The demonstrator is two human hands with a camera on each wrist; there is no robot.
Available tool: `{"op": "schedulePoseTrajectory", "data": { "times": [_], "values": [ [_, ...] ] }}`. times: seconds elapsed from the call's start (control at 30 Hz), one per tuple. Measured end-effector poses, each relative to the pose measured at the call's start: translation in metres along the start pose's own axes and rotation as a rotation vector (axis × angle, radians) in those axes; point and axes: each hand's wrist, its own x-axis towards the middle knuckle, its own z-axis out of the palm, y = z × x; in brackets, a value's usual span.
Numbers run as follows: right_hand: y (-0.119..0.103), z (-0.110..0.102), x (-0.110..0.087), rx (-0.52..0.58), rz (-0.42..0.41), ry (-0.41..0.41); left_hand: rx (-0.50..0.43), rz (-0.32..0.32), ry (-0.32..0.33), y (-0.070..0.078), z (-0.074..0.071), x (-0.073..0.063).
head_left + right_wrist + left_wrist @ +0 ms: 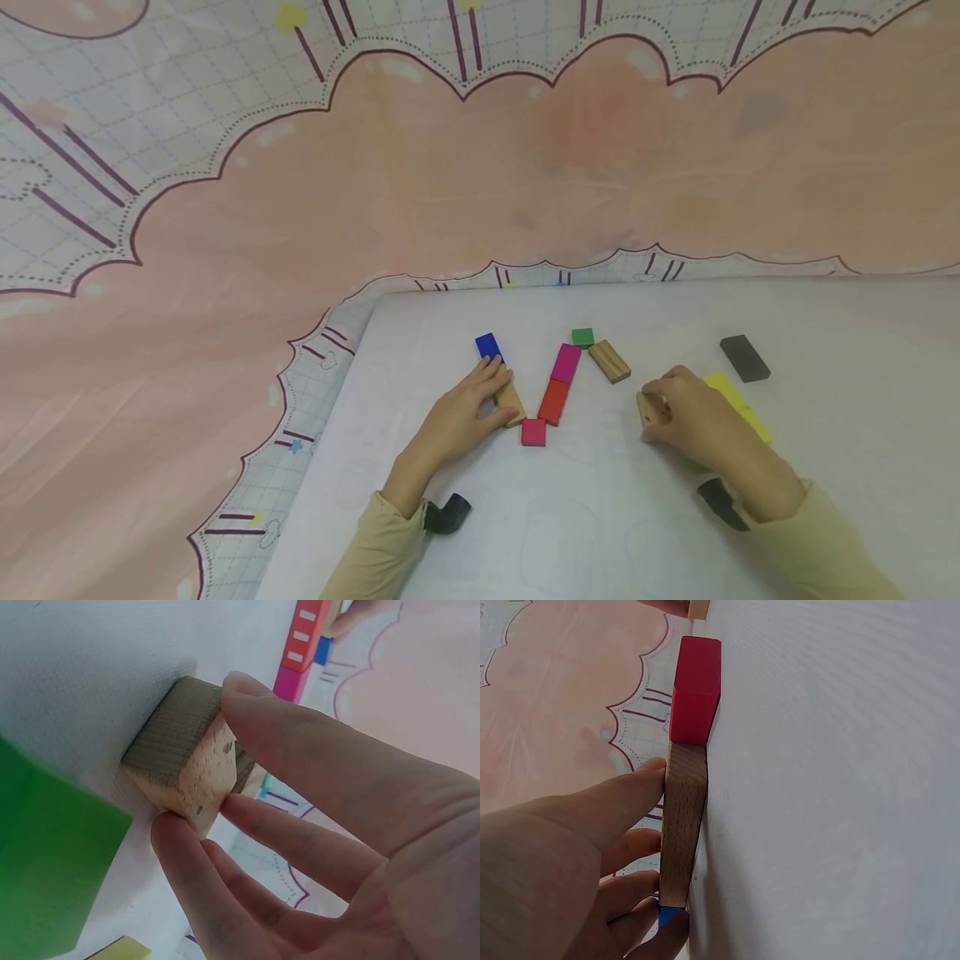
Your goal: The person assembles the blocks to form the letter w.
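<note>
My left hand [468, 408] lies over a plain wooden block [512, 400], its fingers touching that block and a blue block [486, 342] at its far end. In the left wrist view a crimson block [695, 690] meets the near end of the wooden one. On the right, my right hand [697, 417] pinches a small wooden block [184, 739] between thumb and fingers; whether it touches the table cannot be told. From the crimson block a red block [553, 402], a magenta block [566, 363], a small green block [582, 337] and a grooved wooden block [610, 361] form a zigzag.
Beyond my right hand lie a dark grey block [745, 358] and a yellow block [741, 408], partly covered by the hand. A larger green block [52, 855] is close to the right hand. The white tabletop [585, 517] ends at a patterned cloth [495, 183] behind.
</note>
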Motion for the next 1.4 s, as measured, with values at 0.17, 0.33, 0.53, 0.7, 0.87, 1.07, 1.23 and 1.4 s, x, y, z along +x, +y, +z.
{"op": "schedulePoseTrajectory", "data": {
  "times": [0.17,0.33,0.53,0.7,0.87,1.07,1.23,1.4],
  "values": [
    [0.0035,-0.0007,0.0014,0.034,-0.010,-0.022,-0.004,-0.007,-0.003,-0.0002,0.0003,-0.0003],
    [0.0063,-0.0016,0.0017,0.050,-0.015,-0.034,-0.002,-0.015,-0.001,-0.0006,0.0010,-0.0003],
    [0.0069,-0.0021,0.0014,0.049,-0.011,-0.038,-0.004,-0.016,0.000,-0.0014,0.0018,-0.0003],
    [0.0062,-0.0024,0.0021,0.038,-0.008,-0.043,-0.001,-0.017,-0.002,-0.0021,0.0021,-0.0002],
    [0.0063,-0.0022,0.0027,0.042,-0.007,-0.054,-0.002,-0.013,-0.001,-0.0024,0.0022,0.0002],
    [0.0073,-0.0024,0.0026,0.037,-0.024,-0.057,-0.006,-0.012,-0.001,-0.0020,0.0018,0.0007],
    [0.0081,-0.0021,0.0034,0.031,-0.038,-0.055,-0.009,-0.002,-0.002,-0.0008,0.0003,0.0000],
    [0.0075,-0.0018,0.0044,0.036,-0.039,-0.054,-0.010,-0.002,-0.007,-0.0006,-0.0004,-0.0004]
  ]
}}
